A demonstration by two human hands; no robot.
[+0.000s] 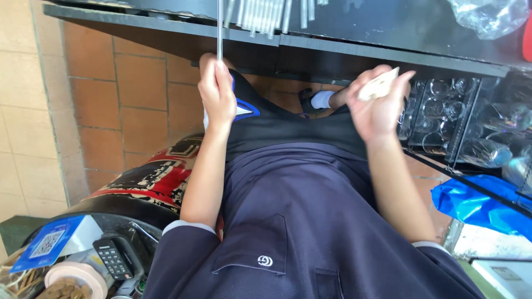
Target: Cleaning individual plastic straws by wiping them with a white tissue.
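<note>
My left hand (pixel 217 91) is closed around a thin metal rod (pixel 220 27) that stands upright and reaches past the edge of the black counter (pixel 354 47). My right hand (pixel 379 105) is raised at the same height, and its fingers grip a small pale, crumpled piece (pixel 379 84) that looks like paper or cloth. The two hands are apart, with my dark shirt and trousers below them. Several more metal rods (pixel 260 14) lie on the counter just above the left hand.
Under the counter at the right, a black rack (pixel 465 119) holds clear glasses. A blue plastic bag (pixel 476 202) lies below it. At lower left are a red-and-black barrel (pixel 149 180), a calculator (pixel 113 257), a tape roll (pixel 75 274) and a blue card (pixel 47 243). The floor is of brick tiles.
</note>
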